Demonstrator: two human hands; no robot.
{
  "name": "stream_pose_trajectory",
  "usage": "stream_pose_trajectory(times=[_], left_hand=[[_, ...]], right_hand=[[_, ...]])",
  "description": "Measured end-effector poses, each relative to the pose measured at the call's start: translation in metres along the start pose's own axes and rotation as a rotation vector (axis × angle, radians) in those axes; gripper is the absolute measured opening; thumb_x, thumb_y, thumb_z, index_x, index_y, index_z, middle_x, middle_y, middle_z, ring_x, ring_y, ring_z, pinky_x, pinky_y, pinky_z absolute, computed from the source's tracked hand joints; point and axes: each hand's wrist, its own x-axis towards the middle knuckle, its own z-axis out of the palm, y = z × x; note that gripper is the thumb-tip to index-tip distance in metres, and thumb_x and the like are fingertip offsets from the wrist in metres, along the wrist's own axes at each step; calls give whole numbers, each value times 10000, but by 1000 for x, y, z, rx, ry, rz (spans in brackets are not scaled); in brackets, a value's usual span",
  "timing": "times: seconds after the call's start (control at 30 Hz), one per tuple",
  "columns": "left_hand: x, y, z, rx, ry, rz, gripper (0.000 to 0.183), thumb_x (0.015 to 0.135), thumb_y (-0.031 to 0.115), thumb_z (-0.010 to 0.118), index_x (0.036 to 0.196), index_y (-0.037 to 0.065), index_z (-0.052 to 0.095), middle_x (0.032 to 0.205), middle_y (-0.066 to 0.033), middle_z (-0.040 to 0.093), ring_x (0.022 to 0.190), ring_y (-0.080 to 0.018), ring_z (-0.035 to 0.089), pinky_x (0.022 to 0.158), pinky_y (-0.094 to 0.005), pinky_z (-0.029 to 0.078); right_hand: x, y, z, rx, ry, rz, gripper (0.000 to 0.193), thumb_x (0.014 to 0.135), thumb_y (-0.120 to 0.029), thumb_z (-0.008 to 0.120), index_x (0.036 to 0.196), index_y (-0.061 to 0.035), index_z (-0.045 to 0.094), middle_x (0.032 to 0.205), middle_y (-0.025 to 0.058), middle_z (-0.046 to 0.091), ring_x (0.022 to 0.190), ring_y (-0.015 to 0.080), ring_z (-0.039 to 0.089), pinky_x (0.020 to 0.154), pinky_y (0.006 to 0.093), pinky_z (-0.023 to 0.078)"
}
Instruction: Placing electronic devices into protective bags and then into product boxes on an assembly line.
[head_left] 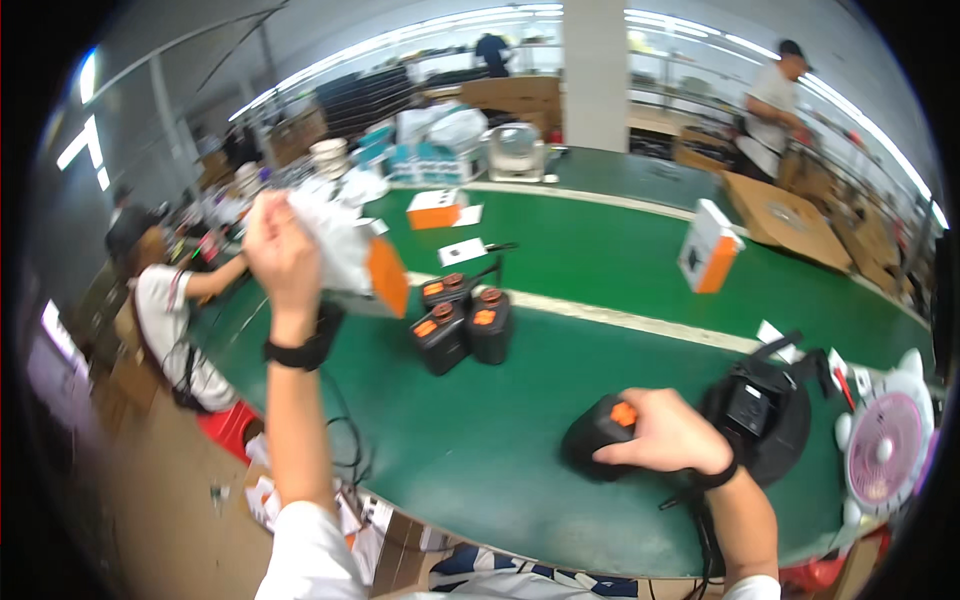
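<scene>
My left hand (280, 245) is raised at the left with its fingers closed. It appears to grip a translucent white plastic bag (335, 245) that hangs beside it, slightly blurred. An orange-and-white box (386, 272) shows right behind the bag's edge. Over the near part of the green table, my right hand (668, 430) wraps round a rounded black device (590, 440) with an orange knob on top. Its lower side is hidden. Several similar black devices (440, 340) with orange tops stand together in the middle of the table.
A round black piece of gear (775, 425) lies right of my right hand, beside a pink-and-white fan (885, 450). Orange-and-white boxes (708, 250) and a white card (462, 251) rest farther back. A co-worker (165, 300) sits at the left; another person (775, 110) stands far right.
</scene>
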Motion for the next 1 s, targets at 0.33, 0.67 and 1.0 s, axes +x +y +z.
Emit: stream_pose_trajectory(times=[0.33, 0.67, 1.0], left_hand=[[-37, 99, 51, -1140, 58, -593, 367, 1030, 325, 342, 811, 88, 517, 699, -19, 554, 625, -128, 562, 584, -259, 478], [-103, 142, 129, -1248, -701, -260, 299, 782, 23, 638, 590, 50, 410, 931, -160, 653, 841, -235, 622, 698, -288, 460], [-79, 123, 109, -816, -776, -315, 194, 779, 164, 716, 782, -1, 615, 850, -82, 669, 713, -107, 594, 644, -238, 462]], right_hand=[[-40, 13, -17, 1375, 483, -533, 791, 728, -412, 727, 1317, 28, 433, 1245, 174, 560, 1103, 284, 579, 943, 413, 475], [-29, 15, -15, 1750, 534, -555, 692, 745, -344, 699, 1293, 11, 470, 1232, 160, 578, 1105, 307, 578, 975, 430, 457], [-52, -24, -50, -296, 738, -758, 443, 642, -199, 745, 993, 41, 623, 978, 181, 631, 869, 361, 633, 738, 359, 517]])
